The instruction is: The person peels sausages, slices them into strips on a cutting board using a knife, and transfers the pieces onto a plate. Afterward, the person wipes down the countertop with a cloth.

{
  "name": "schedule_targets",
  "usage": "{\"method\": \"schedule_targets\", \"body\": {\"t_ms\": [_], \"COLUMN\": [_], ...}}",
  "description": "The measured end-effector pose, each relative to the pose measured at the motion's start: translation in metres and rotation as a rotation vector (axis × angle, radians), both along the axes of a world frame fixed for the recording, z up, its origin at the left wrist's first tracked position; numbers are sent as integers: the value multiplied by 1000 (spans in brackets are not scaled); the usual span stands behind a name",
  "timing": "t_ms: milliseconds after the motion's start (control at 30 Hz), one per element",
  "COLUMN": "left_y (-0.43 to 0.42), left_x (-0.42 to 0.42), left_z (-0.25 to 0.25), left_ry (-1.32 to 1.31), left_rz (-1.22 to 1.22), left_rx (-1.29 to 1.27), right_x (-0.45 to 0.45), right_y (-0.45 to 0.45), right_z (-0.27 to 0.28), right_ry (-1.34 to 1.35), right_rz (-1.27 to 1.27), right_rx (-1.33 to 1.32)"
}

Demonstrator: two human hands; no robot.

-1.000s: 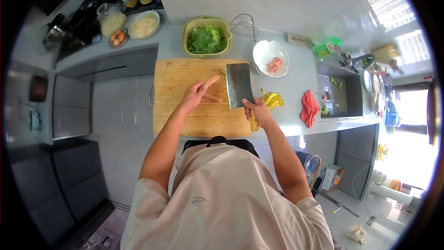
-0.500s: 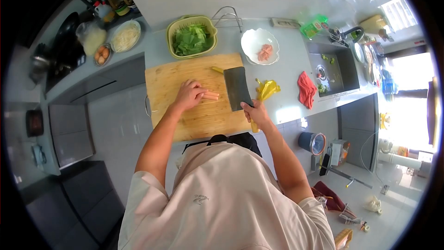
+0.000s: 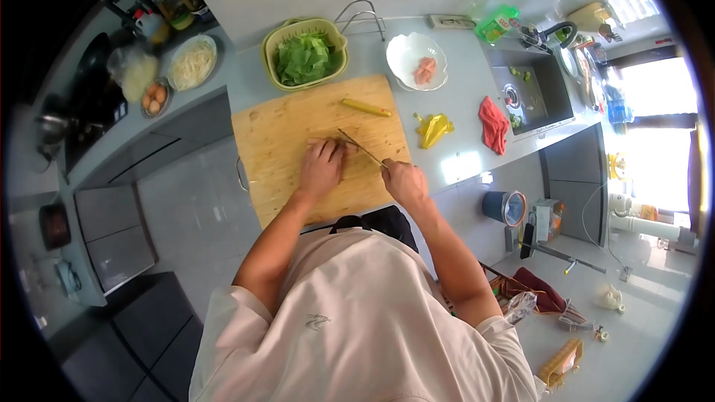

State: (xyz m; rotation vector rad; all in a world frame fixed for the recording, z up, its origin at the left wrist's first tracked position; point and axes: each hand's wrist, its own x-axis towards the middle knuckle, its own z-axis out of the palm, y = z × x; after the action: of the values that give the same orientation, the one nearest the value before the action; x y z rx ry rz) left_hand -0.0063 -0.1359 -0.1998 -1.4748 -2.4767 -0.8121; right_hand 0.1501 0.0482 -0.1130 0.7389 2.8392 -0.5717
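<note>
My left hand (image 3: 322,167) presses down on pink sausages (image 3: 348,147) on the wooden cutting board (image 3: 283,134); its fingers mostly cover them. In my right hand (image 3: 405,181) is the handle of a cleaver (image 3: 360,146). The cleaver stands on edge, its blade seen as a thin line at the right side of my left fingers. Whether the edge touches the sausages is hard to tell. A yellow stick-shaped item (image 3: 366,108) lies near the board's back right.
Behind the board are a green basket of leaves (image 3: 304,59) and a white bowl with pink pieces (image 3: 416,62). To the right lie a yellow wrapper (image 3: 433,129), a red cloth (image 3: 494,125) and the sink (image 3: 538,93). Eggs (image 3: 154,97) and a plate (image 3: 192,62) stand left.
The cleaver has turned from lying flat to standing on edge and moved left to the sausages. My left hand has settled over them. The view has shifted, and the yellow stick is now uncovered.
</note>
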Motion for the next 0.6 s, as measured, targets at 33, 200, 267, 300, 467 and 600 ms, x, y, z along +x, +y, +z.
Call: {"method": "schedule_targets", "body": {"t_ms": [33, 200, 267, 300, 467, 600], "left_y": [0, 4, 5, 6, 8, 9], "left_x": [4, 16, 17, 17, 20, 26], "left_z": [0, 3, 5, 5, 4, 2], "left_ry": [-7, -19, -32, -37, -41, -45], "left_rz": [12, 79, 93, 99, 119, 151], "left_rx": [-8, -5, -8, -9, -43, -47], "right_x": [0, -6, -9, -10, -12, -11], "right_y": [0, 7, 10, 13, 24, 30], "right_z": [1, 15, 22, 24, 20, 15], "right_ry": [4, -7, -17, -20, -75, 3], "right_rz": [1, 43, 55, 60, 121, 175], "right_rx": [3, 13, 10, 9, 24, 22]}}
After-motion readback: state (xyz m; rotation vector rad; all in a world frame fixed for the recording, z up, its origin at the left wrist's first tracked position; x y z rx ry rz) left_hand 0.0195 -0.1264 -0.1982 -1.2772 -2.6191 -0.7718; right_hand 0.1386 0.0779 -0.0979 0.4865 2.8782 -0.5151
